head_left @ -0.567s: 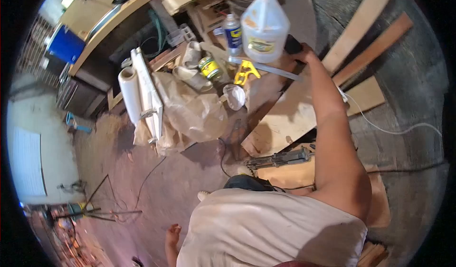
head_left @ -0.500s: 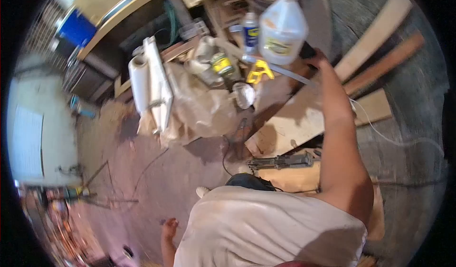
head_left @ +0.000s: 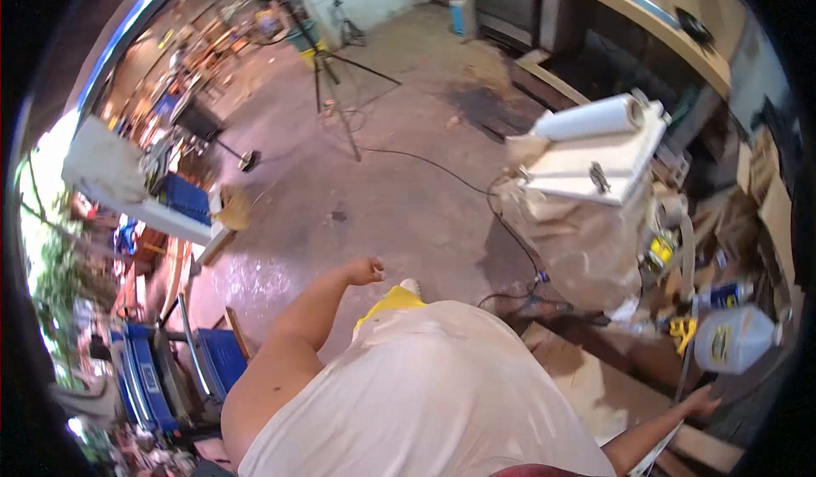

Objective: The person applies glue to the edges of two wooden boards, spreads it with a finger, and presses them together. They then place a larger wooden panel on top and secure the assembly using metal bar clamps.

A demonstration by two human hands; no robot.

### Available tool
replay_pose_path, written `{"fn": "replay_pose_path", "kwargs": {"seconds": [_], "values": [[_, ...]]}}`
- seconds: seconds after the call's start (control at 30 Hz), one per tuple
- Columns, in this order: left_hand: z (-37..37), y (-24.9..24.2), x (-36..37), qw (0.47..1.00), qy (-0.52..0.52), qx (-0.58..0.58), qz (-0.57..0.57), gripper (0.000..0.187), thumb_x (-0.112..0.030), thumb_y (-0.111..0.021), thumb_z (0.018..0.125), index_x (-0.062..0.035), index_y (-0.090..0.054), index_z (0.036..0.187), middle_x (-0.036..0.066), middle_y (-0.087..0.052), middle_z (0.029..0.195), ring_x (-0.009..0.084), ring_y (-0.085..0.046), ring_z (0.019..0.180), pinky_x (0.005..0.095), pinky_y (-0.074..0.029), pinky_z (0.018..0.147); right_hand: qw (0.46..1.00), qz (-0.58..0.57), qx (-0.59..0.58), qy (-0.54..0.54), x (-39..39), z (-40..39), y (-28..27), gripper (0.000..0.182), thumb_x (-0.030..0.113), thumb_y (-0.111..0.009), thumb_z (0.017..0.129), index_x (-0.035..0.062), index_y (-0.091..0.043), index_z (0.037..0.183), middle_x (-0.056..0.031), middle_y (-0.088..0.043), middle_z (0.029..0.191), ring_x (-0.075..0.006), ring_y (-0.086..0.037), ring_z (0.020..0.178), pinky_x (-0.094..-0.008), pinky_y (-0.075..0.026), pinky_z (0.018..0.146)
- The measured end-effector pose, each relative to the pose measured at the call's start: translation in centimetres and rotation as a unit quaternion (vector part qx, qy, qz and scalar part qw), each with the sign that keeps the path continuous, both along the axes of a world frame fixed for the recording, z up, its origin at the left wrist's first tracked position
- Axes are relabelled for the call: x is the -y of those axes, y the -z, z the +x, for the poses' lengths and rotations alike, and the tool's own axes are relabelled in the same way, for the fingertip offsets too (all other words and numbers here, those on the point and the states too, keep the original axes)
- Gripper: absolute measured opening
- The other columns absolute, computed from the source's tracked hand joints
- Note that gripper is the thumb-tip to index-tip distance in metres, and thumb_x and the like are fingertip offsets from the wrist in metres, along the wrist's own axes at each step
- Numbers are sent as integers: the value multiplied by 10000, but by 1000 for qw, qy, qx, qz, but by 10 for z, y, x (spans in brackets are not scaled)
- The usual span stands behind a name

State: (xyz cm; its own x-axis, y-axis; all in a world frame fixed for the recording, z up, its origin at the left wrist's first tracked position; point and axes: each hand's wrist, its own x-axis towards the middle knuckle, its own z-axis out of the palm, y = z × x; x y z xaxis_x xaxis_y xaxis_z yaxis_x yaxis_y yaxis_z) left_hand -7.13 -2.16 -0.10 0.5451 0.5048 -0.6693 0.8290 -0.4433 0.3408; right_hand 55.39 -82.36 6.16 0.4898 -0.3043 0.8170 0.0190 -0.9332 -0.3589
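My left hand hangs in front of my body above the concrete floor, fingers curled together; whatever they hold, if anything, is too small to make out. Low at the right, my right hand is small and blurred, its fingers loosely apart with nothing visible in them. It is nearest to a translucent plastic jug with a yellow label. Beside the jug are a yellow tool and a blue spray can. A wooden board lies left of my right hand.
A paper-covered surface at the right bears a white panel and a white roll. A black cable crosses the floor near a tripod. Blue chairs stand at the left.
The view has swung left, so the jug and board now appear lower right. My right hand has come away from beside the jug; the dark object at it no longer shows. My left forearm is now fully visible.
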Motion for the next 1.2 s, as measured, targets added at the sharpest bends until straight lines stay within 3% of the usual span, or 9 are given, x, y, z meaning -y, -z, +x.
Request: {"fn": "replay_pose_path", "kwargs": {"seconds": [0.13, 0.23, 0.3, 0.47, 0.67, 0.73, 0.9, 1.03, 1.2], "values": [[-21, 9, -22, 1000, -6, 21, 6, 456, -427, -665, 840, -119, -670, 1176, 156, -675, 1152, 328, -632, 1071, 414, -485, 951, 968, 115, 95, -203, -159, -63, 92, 257, 89, -637, 882, -44, -574, 1093, -189, -641, 939, -319, -614, 812, -379, -519, 786], [-47, 33, -53, 999, 4, 38, 9, 452, -424, -668, 837, -134, -673, 1184, 157, -669, 1162, 302, -632, 1078, 417, -486, 944, 866, 255, -205, -379, -365, -178, 137, 425, 43, -574, 880, -18, -444, 1280, -120, -524, 1133, -206, -522, 1026, -337, -451, 903], [-68, 47, -80, 999, -4, 44, -19, 308, -318, -676, 825, -115, -721, 1052, 141, -703, 1063, 261, -658, 993, 413, -503, 885, 726, 240, -418, -491, -486, -259, 104, 520, 43, -596, 849, 13, -437, 1343, -127, -522, 1223, -231, -509, 1157, -342, -450, 942], [-174, 90, -152, 981, -117, 141, -64, 99, -160, -663, 775, -83, -720, 803, 98, -714, 832, 218, -654, 792, 381, -514, 739, 635, -50, -347, -688, -690, -341, 50, 473, 67, -698, 785, -11, -547, 1227, -199, -545, 1204, -380, -521, 1135, -428, -406, 1012], [-344, 115, -196, 937, -297, 172, -68, 130, -175, -688, 752, -67, -687, 679, 84, -685, 678, 200, -634, 648, 373, -511, 645, 579, -150, -528, -603, -769, -337, 132, 412, 158, -762, 749, -36, -603, 1076, -171, -638, 898, -324, -622, 863, -431, -497, 832], [-376, 105, -209, 930, -335, 144, -48, 173, -197, -687, 764, -63, -679, 656, 84, -678, 653, 200, -636, 627, 376, -512, 634, 541, -195, -627, -525, -740, -278, 248, 435, 320, -779, 733, -18, -635, 968, -151, -647, 795, -293, -640, 766, -427, -516, 750], [-425, 153, -238, 883, -461, 91, -15, 407, -385, -613, 863, -30, -661, 669, 140, -657, 630, 230, -658, 620, 412, -530, 655, 425, -437, -557, -565, -888, -167, 281, 387, 354, -679, 798, 15, -652, 983, -150, -663, 867, -298, -647, 824, -424, -516, 779], [-450, 181, -273, 861, -495, 73, -92, 438, -393, -520, 920, -3, -673, 791, 170, -659, 654, 261, -658, 635, 435, -526, 686, 301, -608, -443, -586, -1066, -186, 318, 377, 388, -579, 864, 48, -669, 999, -149, -678, 938, -302, -654, 883, -421, -516, 807], [-495, 121, -340, 766, -636, 50, -78, 361, -300, -539, 921, 16, -671, 805, 142, -668, 698, 239, -638, 616, 413, -508, 640, 174, -738, -301, -578, -1304, -237, 342, 408, 422, -479, 929, 81, -686, 1014, -149, -694, 1010, -307, -661, 942, -417, -517, 835]]}}
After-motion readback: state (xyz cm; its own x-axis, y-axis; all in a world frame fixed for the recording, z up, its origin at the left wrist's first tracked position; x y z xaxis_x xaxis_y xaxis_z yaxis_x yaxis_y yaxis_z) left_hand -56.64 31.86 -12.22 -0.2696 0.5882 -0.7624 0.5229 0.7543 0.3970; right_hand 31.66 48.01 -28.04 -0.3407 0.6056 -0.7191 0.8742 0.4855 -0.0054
